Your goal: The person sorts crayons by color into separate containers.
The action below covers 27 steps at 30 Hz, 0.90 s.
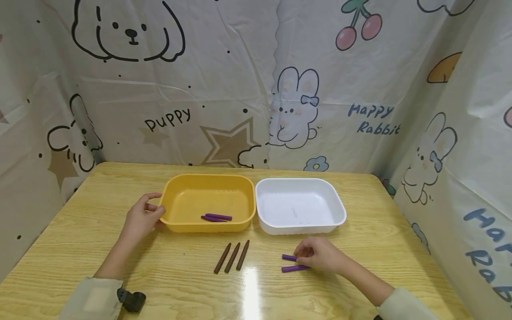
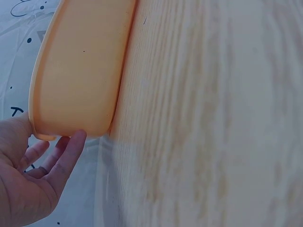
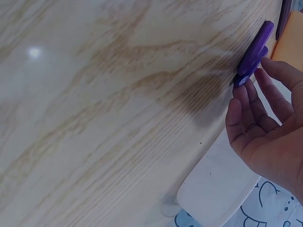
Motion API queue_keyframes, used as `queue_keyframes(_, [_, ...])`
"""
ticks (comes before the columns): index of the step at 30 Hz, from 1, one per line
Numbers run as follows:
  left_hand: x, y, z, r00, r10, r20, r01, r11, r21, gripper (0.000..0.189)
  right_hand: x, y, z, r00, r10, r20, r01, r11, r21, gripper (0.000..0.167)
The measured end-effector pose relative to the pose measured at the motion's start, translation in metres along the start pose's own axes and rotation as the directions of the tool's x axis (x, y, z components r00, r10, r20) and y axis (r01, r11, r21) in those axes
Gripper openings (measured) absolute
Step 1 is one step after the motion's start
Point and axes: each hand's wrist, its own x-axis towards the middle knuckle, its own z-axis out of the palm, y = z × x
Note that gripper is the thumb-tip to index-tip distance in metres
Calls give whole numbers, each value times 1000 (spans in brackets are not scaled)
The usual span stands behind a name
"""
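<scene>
At the left end of the yellow plastic basin point(image 1: 208, 228), my left hand point(image 1: 141, 217) holds the rim, its fingertips against the outer end wall point(image 2: 78, 94). Two purple crayons point(image 1: 218, 217) lie inside that basin. Over the table in front of the white basin point(image 1: 300, 229), my right hand point(image 1: 322, 255) has its fingertips at the near ends of two more purple crayons, an upper one point(image 1: 289, 257) and a lower one point(image 1: 294, 268). In the right wrist view the thumb stands apart from these crayons point(image 3: 255, 49), and the fingers are loosely bent beside them.
Three brown crayons point(image 1: 232, 258) lie side by side on the wooden table point(image 1: 180, 284), below the yellow basin. Both basins stand rim to rim near the back edge. A printed cloth point(image 1: 224, 89) hangs behind the table and along its sides.
</scene>
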Motion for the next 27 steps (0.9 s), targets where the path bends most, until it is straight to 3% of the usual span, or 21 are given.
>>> queue_keyframes(27, [1,-3,1,1000,-3,-5,2,1000,-28,51,4,-1,9,999,-15,-42,12,997,-72,9])
